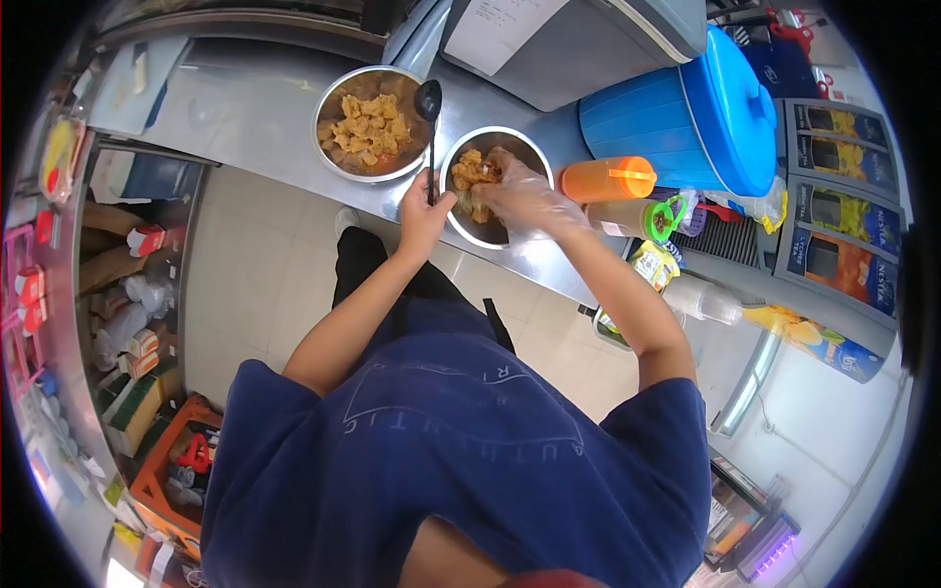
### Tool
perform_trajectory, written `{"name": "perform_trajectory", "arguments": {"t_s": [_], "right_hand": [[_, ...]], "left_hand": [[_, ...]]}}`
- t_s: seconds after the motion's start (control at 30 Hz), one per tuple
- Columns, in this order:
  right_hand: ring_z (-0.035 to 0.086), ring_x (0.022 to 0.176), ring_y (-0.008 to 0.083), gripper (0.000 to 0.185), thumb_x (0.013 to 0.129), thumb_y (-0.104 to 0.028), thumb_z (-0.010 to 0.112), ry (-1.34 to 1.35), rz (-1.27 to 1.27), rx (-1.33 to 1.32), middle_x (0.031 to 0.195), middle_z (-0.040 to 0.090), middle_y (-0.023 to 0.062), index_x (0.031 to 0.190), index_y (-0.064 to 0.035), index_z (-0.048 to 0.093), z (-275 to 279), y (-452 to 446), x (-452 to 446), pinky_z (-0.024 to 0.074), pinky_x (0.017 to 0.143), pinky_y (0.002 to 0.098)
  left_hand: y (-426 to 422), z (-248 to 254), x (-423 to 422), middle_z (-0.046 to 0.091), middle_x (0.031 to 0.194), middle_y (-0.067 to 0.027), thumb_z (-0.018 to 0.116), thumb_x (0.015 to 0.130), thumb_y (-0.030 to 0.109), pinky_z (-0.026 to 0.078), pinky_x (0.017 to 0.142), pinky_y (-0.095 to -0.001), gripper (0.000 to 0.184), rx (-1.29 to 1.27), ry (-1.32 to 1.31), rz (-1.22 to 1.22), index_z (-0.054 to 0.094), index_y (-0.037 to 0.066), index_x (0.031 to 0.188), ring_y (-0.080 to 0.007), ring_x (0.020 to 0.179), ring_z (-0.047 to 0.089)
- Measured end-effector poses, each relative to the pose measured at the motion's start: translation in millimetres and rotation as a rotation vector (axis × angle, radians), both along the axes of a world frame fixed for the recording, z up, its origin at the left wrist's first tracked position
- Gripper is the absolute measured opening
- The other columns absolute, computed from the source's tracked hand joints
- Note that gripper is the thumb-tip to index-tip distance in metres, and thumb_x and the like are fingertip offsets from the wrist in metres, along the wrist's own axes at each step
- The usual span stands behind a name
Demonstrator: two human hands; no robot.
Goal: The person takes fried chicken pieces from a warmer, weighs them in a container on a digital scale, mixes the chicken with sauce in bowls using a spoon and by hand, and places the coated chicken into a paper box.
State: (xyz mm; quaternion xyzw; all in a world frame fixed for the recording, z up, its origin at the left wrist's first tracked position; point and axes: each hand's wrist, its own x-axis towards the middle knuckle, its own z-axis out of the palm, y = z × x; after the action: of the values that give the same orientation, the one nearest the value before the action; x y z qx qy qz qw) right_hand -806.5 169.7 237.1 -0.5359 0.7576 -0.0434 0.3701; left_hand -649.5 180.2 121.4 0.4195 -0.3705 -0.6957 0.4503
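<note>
My left hand [424, 213] is closed round the handle of a black ladle [428, 101], whose bowl end rests over the rim of the left metal bowl [324, 157]. Golden-brown, chunky food [371, 129] that looks like battered chicken fills much of that bowl. To its right stands a second metal bowl [542, 160] with similar food pieces [474, 171]. Inside it is my right hand [515, 196], in a clear plastic glove, its fingers curled against the pieces. The glove partly hides what lies under the fingertips.
An orange squeeze bottle [603, 180] and a green-topped bottle [627, 219] lie right of the bowls. Behind them is a blue lidded bucket [676, 122], beside a grey box [549, 49]. The steel counter [245, 108] runs left; stocked shelves [137, 294] stand lower left.
</note>
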Motion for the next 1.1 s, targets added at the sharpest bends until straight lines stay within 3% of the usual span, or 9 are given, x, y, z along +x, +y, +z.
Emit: {"name": "perform_trajectory", "arguments": {"t_s": [0.13,0.33,0.43,0.6,0.7,0.8,0.93,1.03,1.1], "right_hand": [[0.052,0.117,0.0317,0.061,0.079,-0.025,0.062,-0.415,-0.291,0.239,0.127,0.053,0.0209,0.132,-0.0016,0.044,52.2,1.3,-8.9,0.0409,0.098,0.0340],[0.055,0.110,0.0350,0.074,0.065,-0.023,0.074,0.064,0.602,-0.341,0.117,0.056,0.0251,0.130,0.0003,0.045,50.2,3.6,-11.2,0.0437,0.094,0.0380],[0.057,0.101,0.0378,0.079,0.058,-0.023,0.078,0.021,0.646,-0.178,0.106,0.057,0.0264,0.127,0.0015,0.047,56.9,3.5,13.4,0.0456,0.087,0.0411],[0.059,0.090,0.0382,0.031,0.069,-0.015,0.068,0.099,0.749,-0.224,0.088,0.058,0.0204,0.093,-0.0014,0.054,59.5,13.0,64.1,0.0479,0.074,0.0447],[0.060,0.085,0.0390,0.030,0.070,-0.013,0.066,0.079,0.915,-0.273,0.086,0.058,0.0201,0.095,-0.0009,0.054,54.6,7.8,90.5,0.0484,0.073,0.0457],[0.060,0.082,0.0384,0.033,0.069,-0.012,0.066,0.125,0.764,-0.378,0.084,0.059,0.0216,0.098,0.0005,0.054,67.9,-7.8,146.1,0.0480,0.073,0.0460],[0.062,0.083,0.0345,0.033,0.078,-0.009,0.057,-0.019,0.886,-0.131,0.082,0.061,0.0232,0.111,-0.0033,0.055,145.2,-20.0,246.2,0.0480,0.073,0.0425],[0.063,0.081,0.0305,0.038,0.082,-0.010,0.053,-0.085,1.067,-0.342,0.085,0.063,0.0201,0.120,-0.0085,0.055,162.0,-33.5,313.8,0.0485,0.074,0.0380],[0.061,0.084,0.0366,0.033,0.080,-0.008,0.051,-0.370,0.994,-0.265,0.091,0.062,0.0219,0.111,-0.0005,0.060,167.0,-47.7,360.4,0.0478,0.078,0.0402]], "left_hand": [[-3.5,4.8,8.2,0.050,0.068,0.0041,0.060,0.079,-0.003,0.037,0.048,-0.0186,0.027,0.065,-0.022,-0.018,0.049,0.002,0.104,-0.0027,0.055,0.046],[2.2,56.9,27.4,0.046,0.065,0.0059,0.060,0.080,-0.003,0.035,0.043,-0.0177,0.024,0.185,0.039,-0.070,0.048,0.007,0.099,-0.0018,0.050,0.043],[4.8,79.4,40.3,0.044,0.063,0.0071,0.061,0.081,-0.002,0.034,0.043,-0.0173,0.023,0.178,0.058,-0.077,0.048,0.008,0.097,-0.0013,0.050,0.042],[16.0,107.5,77.0,0.049,0.065,0.0058,0.060,0.082,0.000,0.037,0.043,-0.0171,0.020,0.161,0.057,-0.094,0.048,0.009,0.095,-0.0010,0.051,0.046],[19.1,119.2,115.7,0.053,0.065,0.0050,0.060,0.083,0.001,0.037,0.043,-0.0162,0.019,0.175,0.119,-0.061,0.048,0.009,0.094,-0.0009,0.051,0.049],[26.5,129.4,166.4,0.055,0.067,0.0054,0.060,0.083,0.001,0.036,0.042,-0.0159,0.019,0.128,0.130,0.074,0.049,0.010,0.094,-0.0003,0.050,0.048],[28.4,140.3,257.4,0.056,0.068,0.0054,0.061,0.082,0.002,0.035,0.043,-0.0149,0.019,0.022,0.150,0.216,0.049,0.010,0.095,0.0002,0.052,0.048],[39.1,157.6,331.1,0.056,0.069,0.0053,0.060,0.083,0.002,0.034,0.043,-0.0144,0.019,-0.010,0.163,0.386,0.049,0.010,0.096,0.0004,0.053,0.048],[45.0,165.9,381.6,0.056,0.069,0.0052,0.060,0.083,0.002,0.033,0.043,-0.0145,0.018,-0.033,0.177,0.496,0.048,0.009,0.096,0.0004,0.053,0.048]]}}
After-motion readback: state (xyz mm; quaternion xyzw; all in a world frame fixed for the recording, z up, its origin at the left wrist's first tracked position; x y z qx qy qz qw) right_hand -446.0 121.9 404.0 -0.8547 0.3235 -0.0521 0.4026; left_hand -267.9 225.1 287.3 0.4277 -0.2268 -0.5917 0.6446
